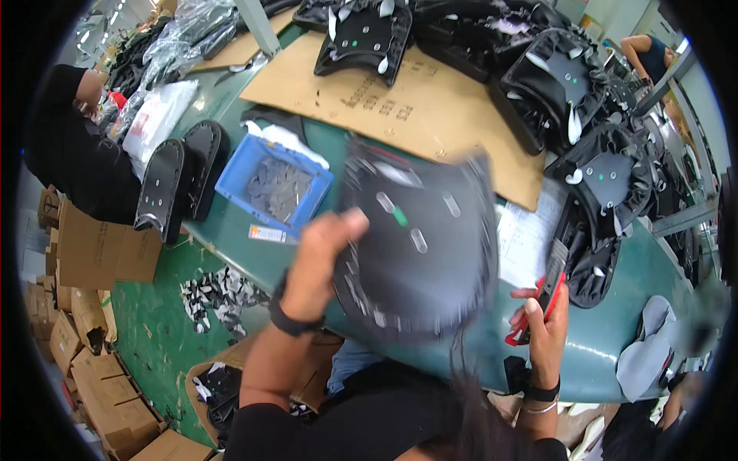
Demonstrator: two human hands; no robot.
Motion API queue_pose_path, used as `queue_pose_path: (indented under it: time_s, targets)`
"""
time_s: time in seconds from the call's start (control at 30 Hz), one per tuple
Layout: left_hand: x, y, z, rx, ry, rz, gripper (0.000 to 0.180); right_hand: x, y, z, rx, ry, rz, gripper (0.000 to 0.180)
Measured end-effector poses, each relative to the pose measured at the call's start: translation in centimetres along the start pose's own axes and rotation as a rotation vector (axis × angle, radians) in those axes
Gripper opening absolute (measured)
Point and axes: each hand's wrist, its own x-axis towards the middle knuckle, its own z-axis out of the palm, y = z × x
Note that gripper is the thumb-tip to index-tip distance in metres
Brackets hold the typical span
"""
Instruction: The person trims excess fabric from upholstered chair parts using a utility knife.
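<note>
My left hand (317,257) grips the left edge of a black padded panel (423,269), thumb on its face. The panel is raised over the green table and blurred by motion; it has oval slots and a small green mark. In my right hand (547,330) is a red and black utility knife (550,290), tilted upward, to the right of the panel and apart from it. Whether its blade is out I cannot tell. Left of the panel stands a blue bin (227,184) with many small grey pieces.
Similar black panels (357,38) lie on a cardboard sheet (292,81) at the back and right. Two black pads (165,184) stand at the table's left edge beside a person's dark sleeve (84,161). Printed papers (526,238) lie to the right. Cardboard boxes (108,392) fill the floor's left.
</note>
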Motion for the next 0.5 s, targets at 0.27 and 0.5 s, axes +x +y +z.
queue_pose_path:
  time_s: [0.27,0.5]
  targets:
    - [12.6,1.7,9.2,-0.305,-0.136,0.132,0.032,2.6,0.3,-3.4,0.062,0.390,-0.061,0.037]
    - [12.4,-8.1,28.4,-0.090,-0.412,-0.440,0.082,5.9,0.4,-5.0,0.241,0.643,-0.204,0.040]
